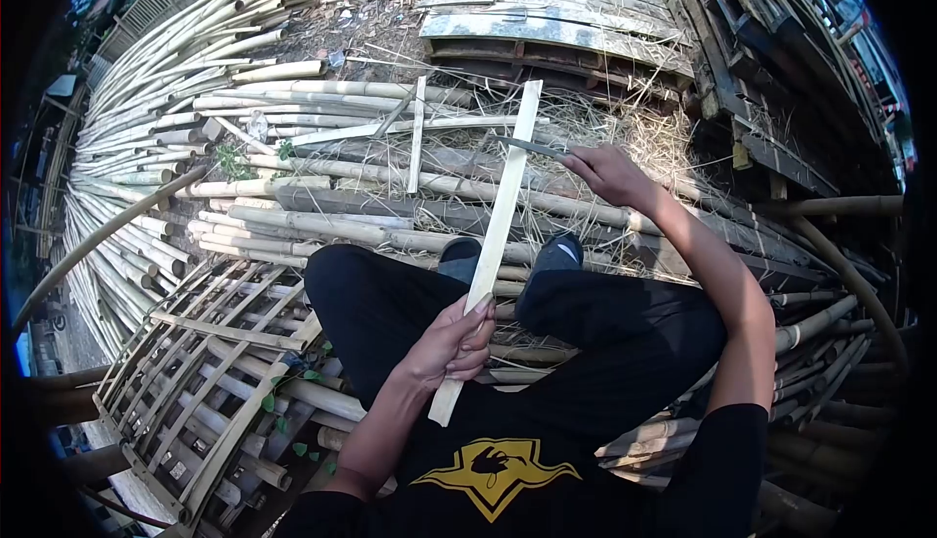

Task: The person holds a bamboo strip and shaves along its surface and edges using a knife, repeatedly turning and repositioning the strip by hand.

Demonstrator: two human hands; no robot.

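A long, pale bamboo strip [505, 192] slants up and away from my lap. Around its lower part my left hand [454, 343] is closed, with the strip's end sticking out below the fist. My right hand [610, 175] grips a knife, its handle hidden in the fingers. The dark knife blade [535, 148] points left and lies across the strip near its far end, apparently touching it. Beneath the strip are my bent knees and dark shoes [557, 253].
Bamboo poles [361, 187] lie under and ahead of me, with more piled at left [137, 148]. A slatted bamboo lattice [210, 362] is at lower left. Wooden pallets [556, 36] stand ahead, others stacked at right [771, 60]. Straw [654, 133] and loose strips [417, 133] are scattered about.
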